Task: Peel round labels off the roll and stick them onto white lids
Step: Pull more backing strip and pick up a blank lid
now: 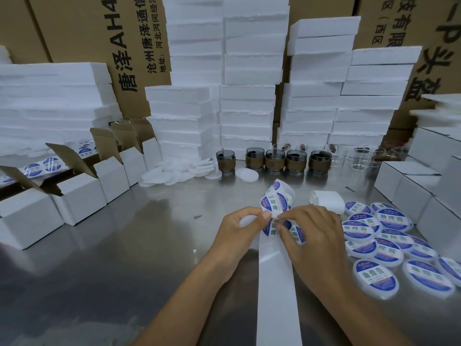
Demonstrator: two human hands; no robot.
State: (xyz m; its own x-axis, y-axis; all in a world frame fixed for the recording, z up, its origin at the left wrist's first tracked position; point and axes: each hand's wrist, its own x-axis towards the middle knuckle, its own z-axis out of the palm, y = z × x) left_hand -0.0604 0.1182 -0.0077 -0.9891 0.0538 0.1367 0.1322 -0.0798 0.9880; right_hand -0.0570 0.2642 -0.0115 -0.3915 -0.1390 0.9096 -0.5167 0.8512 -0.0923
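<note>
Over the steel table point(124, 258), my left hand point(239, 233) holds a plain white lid point(245, 221), its thumb pressing on the label strip. My right hand point(311, 236) pinches a round blue-and-white label point(274, 227) at the strip's edge. The strip of labels point(277, 198) curls up behind my fingers. Bare white backing paper point(277, 283) trails down toward me. A white roll point(324, 199) lies just behind my right hand. Several labelled lids point(376, 273) lie heaped on the right. A pile of unlabelled white lids point(174, 173) sits at the back middle.
Open white cartons point(82, 193) line the left side, closed white boxes point(419, 191) the right. Dark jars with brown bands point(274, 159) and clear glass jars point(361, 158) stand in a row at the back. Foam blocks point(247, 96) and cardboard cases rise behind them.
</note>
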